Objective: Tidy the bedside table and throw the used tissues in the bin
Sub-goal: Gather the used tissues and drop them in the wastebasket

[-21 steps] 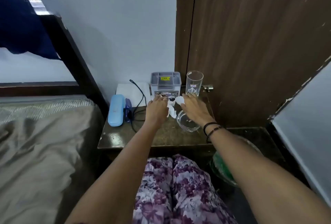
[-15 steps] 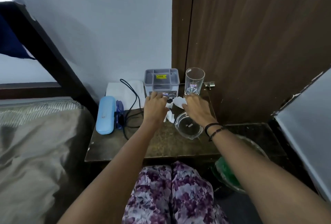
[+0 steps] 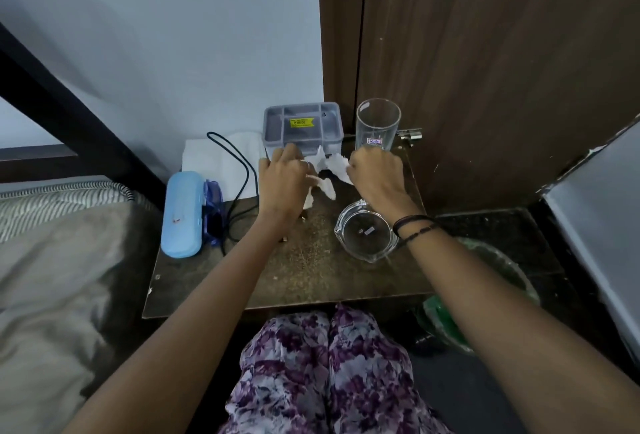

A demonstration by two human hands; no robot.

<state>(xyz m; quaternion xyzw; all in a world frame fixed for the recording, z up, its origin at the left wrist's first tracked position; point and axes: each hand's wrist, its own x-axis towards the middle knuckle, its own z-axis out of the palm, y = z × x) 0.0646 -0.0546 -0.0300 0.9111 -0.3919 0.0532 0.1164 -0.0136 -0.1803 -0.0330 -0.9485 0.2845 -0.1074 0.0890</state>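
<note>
Both hands have closed: left hand (image 3: 289,177) and right hand (image 3: 372,173) each grip crumpled tissues (image 3: 329,170).

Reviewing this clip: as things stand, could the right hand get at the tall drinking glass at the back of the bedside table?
Probably yes. The right hand sits just in front of the drinking glass with nothing between them, but it is gripping crumpled tissues, so it would likely need to let go first.

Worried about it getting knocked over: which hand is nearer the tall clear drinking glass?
Right. The right hand sits just in front of the tall clear drinking glass; the left hand is farther left, before the grey plastic box.
</note>
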